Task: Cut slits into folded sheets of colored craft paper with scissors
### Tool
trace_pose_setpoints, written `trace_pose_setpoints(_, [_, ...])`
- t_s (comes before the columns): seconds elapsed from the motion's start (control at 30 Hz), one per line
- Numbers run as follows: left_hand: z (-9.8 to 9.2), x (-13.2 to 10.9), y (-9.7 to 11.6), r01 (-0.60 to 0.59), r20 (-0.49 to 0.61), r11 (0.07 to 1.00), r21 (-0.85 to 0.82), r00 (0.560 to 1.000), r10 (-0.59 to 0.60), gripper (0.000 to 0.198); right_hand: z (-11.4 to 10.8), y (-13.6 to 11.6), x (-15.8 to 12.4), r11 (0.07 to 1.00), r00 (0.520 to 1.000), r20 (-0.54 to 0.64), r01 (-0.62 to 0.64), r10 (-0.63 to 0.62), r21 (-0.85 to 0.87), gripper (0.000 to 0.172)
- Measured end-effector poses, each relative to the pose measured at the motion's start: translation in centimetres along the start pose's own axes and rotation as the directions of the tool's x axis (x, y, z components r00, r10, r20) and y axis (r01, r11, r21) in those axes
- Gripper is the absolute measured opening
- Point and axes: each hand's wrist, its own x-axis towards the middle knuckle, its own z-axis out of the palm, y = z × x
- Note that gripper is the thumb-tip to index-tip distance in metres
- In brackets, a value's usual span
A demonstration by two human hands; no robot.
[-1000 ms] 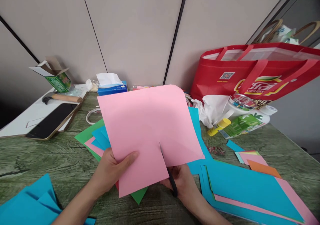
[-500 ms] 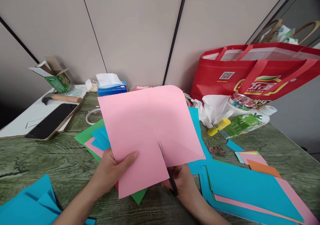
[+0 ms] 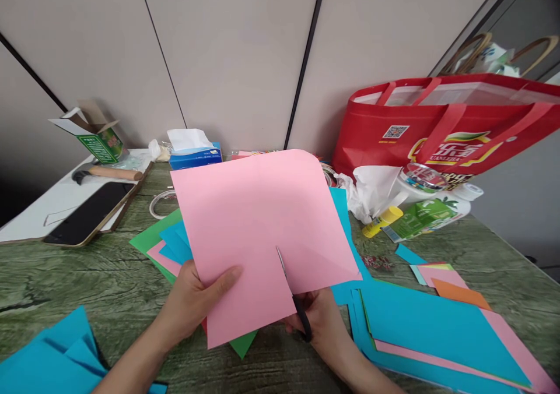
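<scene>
A large pink sheet of paper (image 3: 249,207) is held up in front of me, tilted above the table. My left hand (image 3: 196,292) pinches its lower left side, thumb on top and fingers hidden beneath. My right hand (image 3: 321,318) grips a pair of scissors (image 3: 301,318) with black handles, its fingers partly hidden under the paper. One pointed blade shows on top of the sheet, inside a cut that runs up from the lower edge. Right of the cut, the paper bends up slightly. Under the sheet lie green paper (image 3: 153,234) and blue sheets (image 3: 177,242).
Blue sheets (image 3: 437,324) are stacked at right, more blue paper (image 3: 48,353) at lower left. Behind stand a red bag (image 3: 394,137), a yellow glue stick (image 3: 381,222), a tissue box (image 3: 196,156) and a tape roll (image 3: 153,204). A phone (image 3: 90,213) and hammer (image 3: 109,171) lie left.
Hardly anything differs. The scissors' handle has shifted very slightly and a bit more of the blade shows in the cut; the left hand keeps its hold.
</scene>
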Motion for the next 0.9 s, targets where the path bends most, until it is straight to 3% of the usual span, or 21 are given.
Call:
trace_pose_setpoints(0.17, [0.4, -0.1, 0.3, 0.017, -0.015, 0.993, -0.117, 1.000, -0.019, 0.020, 0.0, -0.2, -0.1, 0.999, 0.998, 0.067, -0.020, 0.017, 0.051, 0.024])
trace_pose_setpoints(0.27, [0.6, -0.2, 0.6, 0.053, -0.069, 0.985, -0.167, 0.996, -0.065, 0.021, -0.2, -0.1, -0.2, 0.996, 0.983, 0.181, -0.033, 0.018, 0.080, 0.028])
trace_pose_setpoints(0.4, [0.3, 0.0, 1.0, -0.017, -0.206, 0.986, -0.164, 0.978, -0.018, 0.020, -0.7, 0.3, -0.4, 0.994, 0.942, 0.330, -0.088, 0.061, 0.069, 0.031])
trace_pose_setpoints(0.57, [-0.4, 0.4, 1.3, -0.055, -0.268, 0.985, -0.163, 0.963, 0.010, 0.023, -1.1, 0.1, -0.5, 0.994, 0.929, 0.370, -0.063, 0.027, 0.087, 0.036])
trace_pose_setpoints(0.7, [-0.6, 0.4, 1.4, 0.028, -0.196, 0.986, -0.164, 0.979, -0.060, 0.025, -1.4, -0.2, -0.4, 0.994, 0.895, 0.445, -0.052, 0.004, 0.094, 0.072])
trace_pose_setpoints(0.9, [-0.1, -0.2, 2.3, 0.151, -0.085, 0.978, -0.141, 0.983, -0.164, 0.027, -1.7, -0.5, -0.4, 0.986, 0.846, 0.516, 0.056, -0.130, 0.158, 0.081])
